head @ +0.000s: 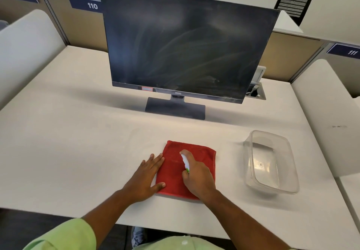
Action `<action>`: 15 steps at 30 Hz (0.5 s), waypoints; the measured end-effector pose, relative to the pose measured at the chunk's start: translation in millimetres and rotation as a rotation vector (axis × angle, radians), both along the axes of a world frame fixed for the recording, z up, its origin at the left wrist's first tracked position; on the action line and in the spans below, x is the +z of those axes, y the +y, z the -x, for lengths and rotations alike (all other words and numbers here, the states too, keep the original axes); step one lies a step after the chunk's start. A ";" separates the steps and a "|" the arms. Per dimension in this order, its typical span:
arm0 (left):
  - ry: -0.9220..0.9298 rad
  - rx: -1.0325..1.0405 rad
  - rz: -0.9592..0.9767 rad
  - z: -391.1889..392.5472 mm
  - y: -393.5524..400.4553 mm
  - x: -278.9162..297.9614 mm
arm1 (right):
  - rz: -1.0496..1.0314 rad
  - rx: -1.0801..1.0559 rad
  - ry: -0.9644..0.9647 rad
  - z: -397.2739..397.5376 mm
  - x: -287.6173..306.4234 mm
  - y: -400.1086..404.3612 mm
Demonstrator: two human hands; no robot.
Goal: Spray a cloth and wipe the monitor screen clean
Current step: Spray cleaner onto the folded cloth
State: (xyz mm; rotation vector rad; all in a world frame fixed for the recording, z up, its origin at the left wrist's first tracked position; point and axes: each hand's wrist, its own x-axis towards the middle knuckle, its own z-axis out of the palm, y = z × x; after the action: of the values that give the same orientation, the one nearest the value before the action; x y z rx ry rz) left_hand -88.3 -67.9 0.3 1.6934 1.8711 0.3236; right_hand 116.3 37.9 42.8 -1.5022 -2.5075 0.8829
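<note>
item: red cloth (187, 169), folded flat on the white desk (78, 142) in front of the monitor (185, 49). left hand (148, 175) lay flat with straight fingers on the cloth's left edge, apparently to pin it. right hand (197, 177) was curled round a small white spray bottle (185, 161), nozzle aimed down over the cloth, likely for wetting. screen was dark and streaked, not yet wiped. clear plastic tub (272, 162) stood to the right. legible: "benq" on the bezel; partition labels 109, 110, 111.
</note>
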 end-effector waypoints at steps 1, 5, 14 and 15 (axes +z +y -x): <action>-0.009 -0.003 0.001 0.4 0.5 0.0 | -0.002 -0.001 0.006 -0.3 -0.2 1.2; -0.027 -0.015 0.010 2.6 1.8 -2.8 | -0.040 -0.016 0.048 1.6 0.3 2.1; -0.006 -0.011 -0.004 2.6 0.9 -10.1 | -0.125 -0.004 0.068 8.5 9.4 4.4; -0.004 -0.010 -0.005 2.5 0.8 -10.3 | -0.117 -0.001 0.066 7.5 9.4 4.0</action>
State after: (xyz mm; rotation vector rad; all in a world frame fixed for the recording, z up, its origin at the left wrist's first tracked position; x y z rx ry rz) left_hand -90.8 -67.1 -10.0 1.7038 1.8592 0.3282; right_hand 108.8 41.9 52.3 -1.4142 -2.4648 0.7578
